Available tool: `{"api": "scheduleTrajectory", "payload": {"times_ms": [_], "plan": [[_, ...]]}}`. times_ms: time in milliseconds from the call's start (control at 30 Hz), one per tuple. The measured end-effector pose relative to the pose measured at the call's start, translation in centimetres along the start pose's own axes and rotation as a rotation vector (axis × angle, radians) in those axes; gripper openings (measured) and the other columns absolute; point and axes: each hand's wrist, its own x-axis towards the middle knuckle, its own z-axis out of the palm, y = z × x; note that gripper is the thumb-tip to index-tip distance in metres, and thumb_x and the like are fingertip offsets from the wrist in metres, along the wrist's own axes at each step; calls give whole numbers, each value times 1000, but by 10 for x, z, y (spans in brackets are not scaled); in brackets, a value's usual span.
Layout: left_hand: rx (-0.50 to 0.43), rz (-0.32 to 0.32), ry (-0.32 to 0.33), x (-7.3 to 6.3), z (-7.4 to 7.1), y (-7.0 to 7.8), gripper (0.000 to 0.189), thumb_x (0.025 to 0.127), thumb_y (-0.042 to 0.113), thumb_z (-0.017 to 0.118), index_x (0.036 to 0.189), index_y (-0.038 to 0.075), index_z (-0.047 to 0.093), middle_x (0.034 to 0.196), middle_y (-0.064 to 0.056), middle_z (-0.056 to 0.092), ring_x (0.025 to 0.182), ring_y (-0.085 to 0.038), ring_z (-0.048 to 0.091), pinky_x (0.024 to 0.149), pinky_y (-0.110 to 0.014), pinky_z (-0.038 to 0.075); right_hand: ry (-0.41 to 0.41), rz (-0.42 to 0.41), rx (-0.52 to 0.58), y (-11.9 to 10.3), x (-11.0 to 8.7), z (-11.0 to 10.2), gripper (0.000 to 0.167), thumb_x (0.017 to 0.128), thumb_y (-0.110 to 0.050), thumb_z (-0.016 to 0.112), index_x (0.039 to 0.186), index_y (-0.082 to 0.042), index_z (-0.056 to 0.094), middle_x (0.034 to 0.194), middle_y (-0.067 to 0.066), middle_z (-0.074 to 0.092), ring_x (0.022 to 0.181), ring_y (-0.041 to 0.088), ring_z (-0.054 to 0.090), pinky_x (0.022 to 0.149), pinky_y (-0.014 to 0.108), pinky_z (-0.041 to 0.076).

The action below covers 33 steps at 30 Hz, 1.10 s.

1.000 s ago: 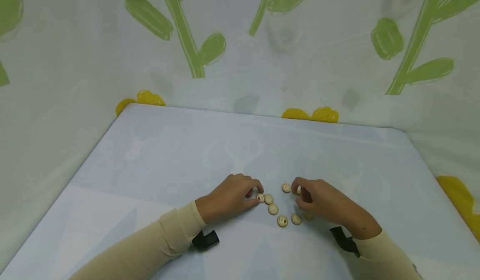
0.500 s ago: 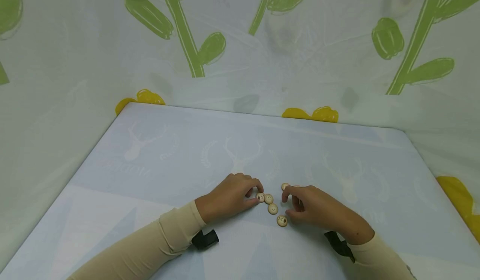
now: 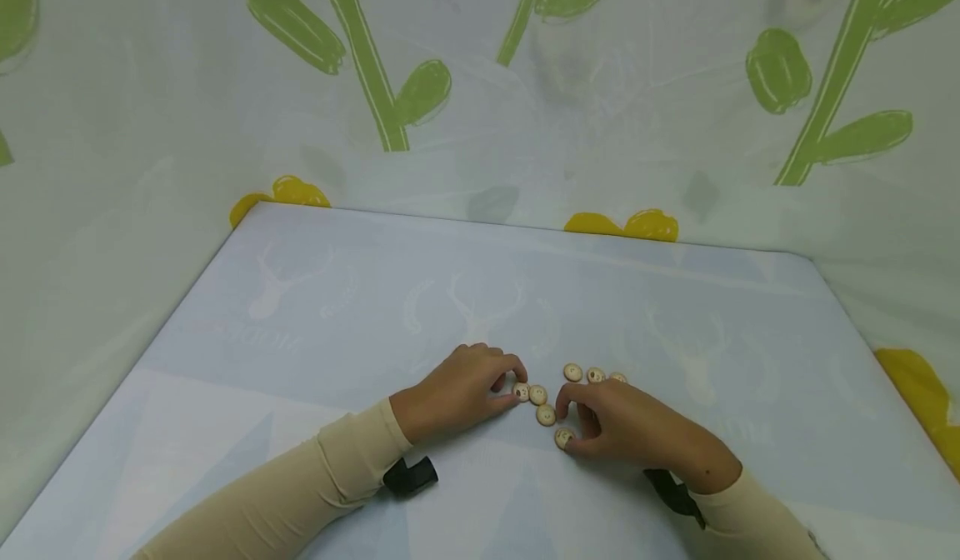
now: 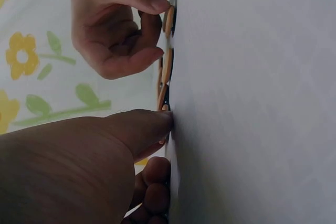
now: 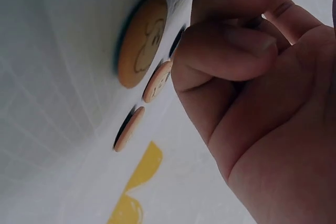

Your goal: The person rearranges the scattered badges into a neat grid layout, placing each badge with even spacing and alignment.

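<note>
My left hand (image 3: 453,393) rests on the table, thumb and forefinger pinching a small pale wooden disc (image 3: 521,392) with a face drawn on it. Another disc (image 3: 537,394) touches it on the right, and a third disc (image 3: 546,414) lies just below. My right hand (image 3: 618,418) bends over a nearer disc (image 3: 565,437). Its thumb is at that disc's edge, while the forefinger is held a little apart from it, as the left wrist view shows. In the right wrist view, a disc (image 5: 143,40) lies flat beside the curled right fingers (image 5: 226,56).
Beyond the right hand, a disc (image 3: 573,372), a second disc (image 3: 596,375) and a partly covered disc (image 3: 618,378) form a row. The pale blue table (image 3: 360,293) meets a curtain (image 3: 465,177) printed with leaves at its back edge.
My right hand has come left and toward me, from the far row to the nearer disc, and now covers two discs seen earlier. My left hand stays put.
</note>
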Motion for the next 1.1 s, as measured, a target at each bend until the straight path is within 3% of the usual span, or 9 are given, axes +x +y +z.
{"api": "scheduleTrajectory", "payload": {"times_ms": [300, 567, 1100], "plan": [[3, 11, 9, 0, -1, 0, 15, 90, 28, 75, 104, 22, 72, 72, 9, 55, 70, -5, 46, 76, -28, 42, -34, 40, -5, -3, 1, 0, 21, 83, -23, 80, 97, -23, 64, 64, -14, 51, 57, -2, 47, 55, 20, 43], [-2, 11, 1, 0, -1, -1, 14, 90, 28, 74, 103, 22, 72, 72, 9, 53, 70, -6, 45, 76, -27, 41, -52, 22, 32, -5, 1, -2, 21, 82, -19, 81, 95, -24, 65, 64, -13, 50, 57, -2, 45, 53, 20, 40], [-4, -3, -3, -1, -1, 0, 16, 91, 29, 74, 105, 23, 72, 72, 11, 54, 70, -5, 46, 75, -26, 40, -40, 10, -15, -2, 1, 4, 18, 82, -17, 78, 93, -27, 67, 61, -15, 48, 54, -3, 42, 51, 19, 37]]}}
